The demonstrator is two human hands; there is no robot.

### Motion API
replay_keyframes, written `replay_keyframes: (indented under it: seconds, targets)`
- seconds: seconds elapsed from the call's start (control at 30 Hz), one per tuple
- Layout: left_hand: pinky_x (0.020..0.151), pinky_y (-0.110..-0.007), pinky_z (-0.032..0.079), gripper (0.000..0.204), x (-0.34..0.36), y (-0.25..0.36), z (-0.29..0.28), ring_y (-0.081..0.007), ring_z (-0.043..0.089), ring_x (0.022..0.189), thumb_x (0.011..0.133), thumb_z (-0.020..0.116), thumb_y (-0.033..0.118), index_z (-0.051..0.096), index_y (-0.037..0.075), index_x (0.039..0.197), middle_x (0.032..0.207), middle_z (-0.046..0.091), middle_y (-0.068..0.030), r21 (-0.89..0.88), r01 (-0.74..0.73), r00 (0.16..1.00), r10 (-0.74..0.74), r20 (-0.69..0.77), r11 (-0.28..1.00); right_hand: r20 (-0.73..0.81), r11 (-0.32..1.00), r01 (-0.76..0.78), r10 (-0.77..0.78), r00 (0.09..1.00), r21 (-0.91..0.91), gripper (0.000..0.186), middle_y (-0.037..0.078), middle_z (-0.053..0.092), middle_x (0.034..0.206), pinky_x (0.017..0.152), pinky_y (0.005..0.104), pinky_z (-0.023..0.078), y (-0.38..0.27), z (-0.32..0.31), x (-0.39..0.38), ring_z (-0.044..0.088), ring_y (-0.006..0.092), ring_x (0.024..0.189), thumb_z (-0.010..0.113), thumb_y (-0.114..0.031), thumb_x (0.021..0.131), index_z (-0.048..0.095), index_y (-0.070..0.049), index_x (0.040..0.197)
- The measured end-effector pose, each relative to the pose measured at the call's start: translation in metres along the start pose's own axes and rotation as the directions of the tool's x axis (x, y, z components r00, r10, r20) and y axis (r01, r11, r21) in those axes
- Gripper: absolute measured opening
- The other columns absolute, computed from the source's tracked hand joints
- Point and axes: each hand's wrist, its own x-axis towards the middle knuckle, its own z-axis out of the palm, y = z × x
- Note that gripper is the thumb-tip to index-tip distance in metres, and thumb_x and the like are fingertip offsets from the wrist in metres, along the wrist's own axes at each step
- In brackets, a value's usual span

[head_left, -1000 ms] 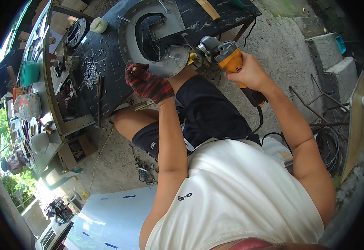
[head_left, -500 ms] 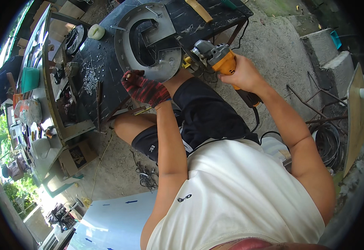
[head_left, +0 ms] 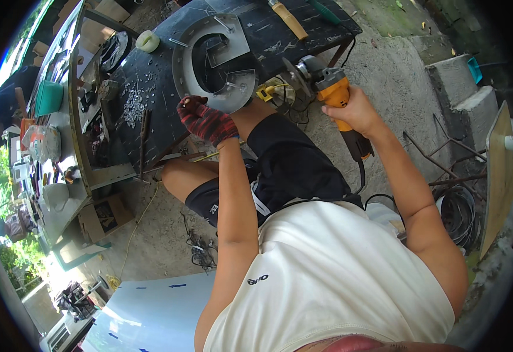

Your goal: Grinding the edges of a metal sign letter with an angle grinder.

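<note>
A grey metal channel letter shaped like a G [head_left: 183, 71] lies on a black marble-patterned tabletop [head_left: 165, 126], with thin posts standing up inside it. At its near edge is my left hand [head_left: 210, 124], in a red and black knit glove. Its fingers are curled together, and whatever is in them is too small to make out. My bare right hand [head_left: 359, 112] is wrapped round the orange body of an angle grinder [head_left: 334, 94]. The grinder's disc [head_left: 297, 77] is right of the letter, apart from it. Its cord runs down toward my lap.
Small metal bits [head_left: 136, 105] are scattered left of the letter, near a roll of tape [head_left: 147, 41]. A wooden-handled tool [head_left: 290, 22] lies at the table's far side. A cluttered workbench [head_left: 75, 117] stands left. Bent metal rods [head_left: 438, 158] and coiled wire [head_left: 461, 214] are at right.
My right hand has moved the grinder to the right, farther from the letter. My left hand stays at the letter's near edge. The whole view has shifted slightly.
</note>
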Motion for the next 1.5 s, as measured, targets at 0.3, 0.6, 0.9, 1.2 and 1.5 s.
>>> replay_keyframes:
  seconds: [0.3, 0.6, 0.9, 1.2, 1.5]
  targets:
    - [0.077, -0.025, 0.045, 0.002, -0.002, -0.038, 0.014, -0.0108, 0.052, 0.079, 0.093, 0.052, 0.003, 0.051, 0.005, 0.094, 0.089, 0.056, -0.0023, -0.118, 0.07, 0.994, -0.08, -0.08, 0.99, -0.041, 0.987, 0.056, -0.05, 0.998, 0.154, 0.034, 0.007, 0.068, 0.086, 0.067, 0.0305, 0.056, -0.018, -0.007, -0.004, 0.068, 0.0155, 0.071, 0.079, -0.018, 0.082, 0.064, -0.001, 0.106]
    - [0.1, -0.045, 0.044, 0.033, -0.003, -0.009, -0.003, -0.0368, 0.057, 0.114, 0.087, 0.071, 0.012, 0.06, 0.003, 0.117, 0.113, 0.063, -0.0172, 0.512, -0.22, 0.974, 0.214, 0.072, 0.83, -0.018, 0.954, 0.11, -0.109, 0.994, 0.279, 0.034, 0.008, 0.069, 0.087, 0.066, 0.031, 0.057, -0.056, 0.017, 0.002, 0.069, 0.0157, 0.072, 0.076, -0.023, 0.083, 0.064, -0.001, 0.106]
    - [0.093, -0.033, 0.05, 0.05, -0.118, 0.105, -0.058, -0.0201, 0.062, 0.106, 0.094, 0.071, 0.023, 0.048, 0.002, 0.133, 0.117, 0.063, -0.0134, 0.161, 0.586, 0.52, -0.521, 0.677, 0.794, 0.037, 0.872, 0.18, -0.22, 0.975, 0.456, 0.039, 0.011, 0.066, 0.093, 0.068, 0.0321, 0.058, -0.092, 0.072, 0.013, 0.068, 0.0188, 0.077, 0.073, -0.022, 0.086, 0.058, 0.0, 0.114]
    - [0.093, -0.033, 0.051, 0.052, -0.105, 0.138, -0.072, -0.0199, 0.066, 0.103, 0.096, 0.067, 0.017, 0.045, 0.003, 0.142, 0.117, 0.067, -0.0163, 0.225, 0.622, 0.497, -0.6, 0.626, 0.75, 0.053, 0.829, 0.243, -0.311, 0.949, 0.504, 0.041, 0.012, 0.063, 0.099, 0.074, 0.0335, 0.056, -0.119, 0.114, 0.018, 0.065, 0.0217, 0.083, 0.07, -0.018, 0.09, 0.053, 0.0, 0.122]
    - [0.094, -0.036, 0.049, 0.053, -0.109, 0.131, -0.083, -0.0296, 0.067, 0.107, 0.097, 0.065, 0.02, 0.045, 0.001, 0.143, 0.118, 0.067, -0.0222, 0.239, 0.305, 0.781, -0.385, 0.492, 0.922, 0.116, 0.812, 0.268, -0.377, 0.919, 0.519, 0.037, 0.012, 0.062, 0.097, 0.076, 0.0339, 0.056, -0.134, 0.144, 0.021, 0.064, 0.0212, 0.082, 0.07, -0.017, 0.09, 0.053, 0.0, 0.12]
